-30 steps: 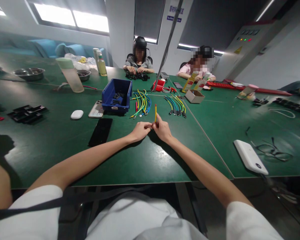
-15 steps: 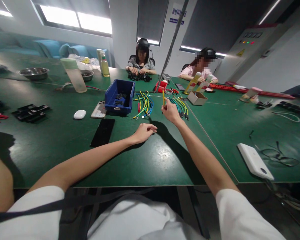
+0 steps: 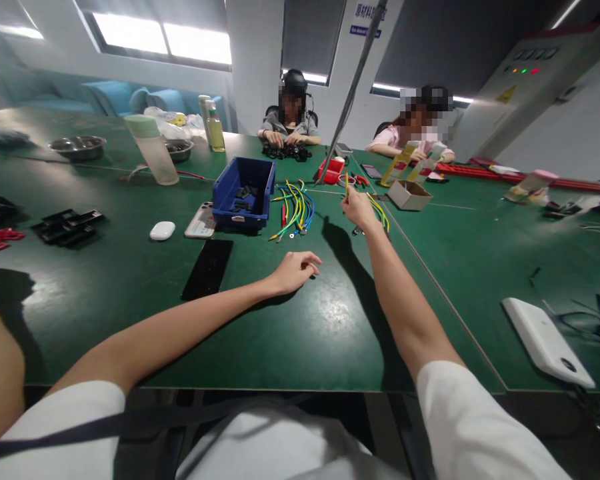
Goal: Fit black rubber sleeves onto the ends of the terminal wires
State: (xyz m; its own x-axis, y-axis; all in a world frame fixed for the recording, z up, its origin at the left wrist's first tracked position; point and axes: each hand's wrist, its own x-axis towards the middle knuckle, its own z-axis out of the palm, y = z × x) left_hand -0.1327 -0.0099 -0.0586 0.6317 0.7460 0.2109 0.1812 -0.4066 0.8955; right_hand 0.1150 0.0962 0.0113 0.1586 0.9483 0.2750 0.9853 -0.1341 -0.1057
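My right hand (image 3: 359, 210) reaches over the table, its fingers closed on a thin, upright yellow length that looks like a cable (image 3: 347, 183). Just behind and beside that hand lies a bundle of yellow and green cables (image 3: 381, 215), partly covered by it. To its left, another loose bundle of yellow, green and blue cables (image 3: 295, 208) with metal ring ends is spread out. My left hand (image 3: 296, 270) rests on the green table (image 3: 280, 340) nearer to me, fingers loosely bent and apart, with nothing in them.
A blue bin (image 3: 240, 210) with small black parts stands left of the cables. Phones (image 3: 207, 268) and a white earphone case (image 3: 163, 231) lie nearby. Right are a small carton (image 3: 410, 197) and a white power bank (image 3: 547, 340). A slanted pole (image 3: 350, 93) rises behind; two people sit opposite.
My right hand has moved right and slightly farther away, over the right cable bundle, with the yellow cable. My left hand's fingers have spread slightly. The view has shifted a little.
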